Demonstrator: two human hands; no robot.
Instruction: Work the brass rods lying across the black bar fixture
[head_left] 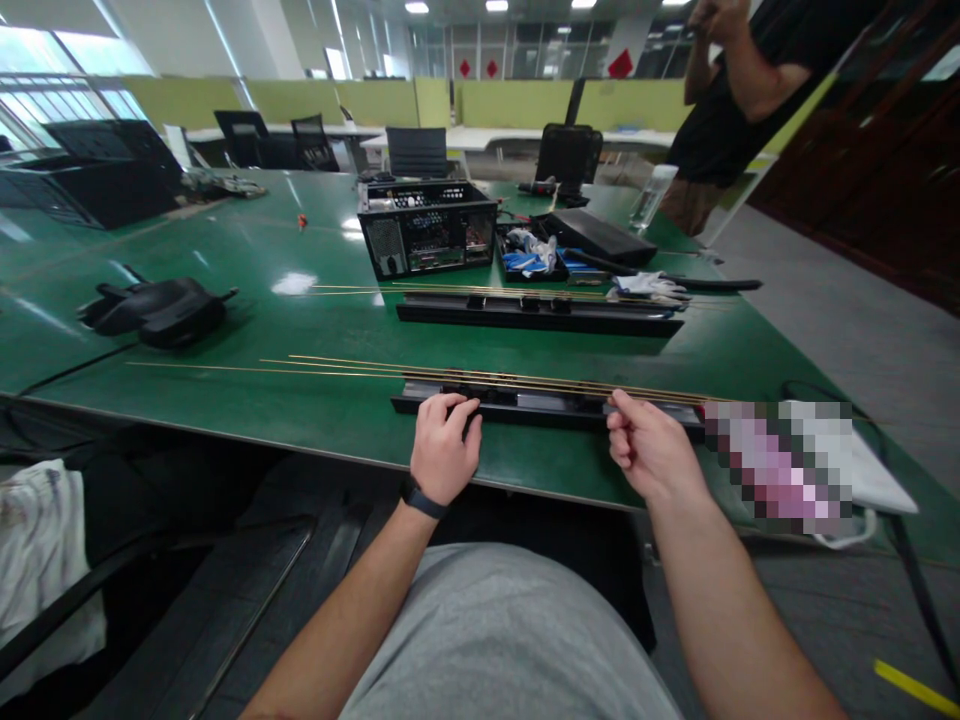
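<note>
At the dial's centre, the rods (555,383) are golden, the rail (525,411) black. The tabletop (315,425) is green. One o'clock: blue-and-white gloves (529,258); six o'clock: plain grey shirt (502,640).

Bright left windows (90,55), lit ceiling lamps (496,6), glare on tabletop (262,245), stretched edges

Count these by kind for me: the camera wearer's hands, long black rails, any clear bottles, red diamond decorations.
Left hand, right hand: 2
Near black rail, far black rail: 2
Clear bottle: 1
Red diamond decorations: 3
Total: 8
</note>
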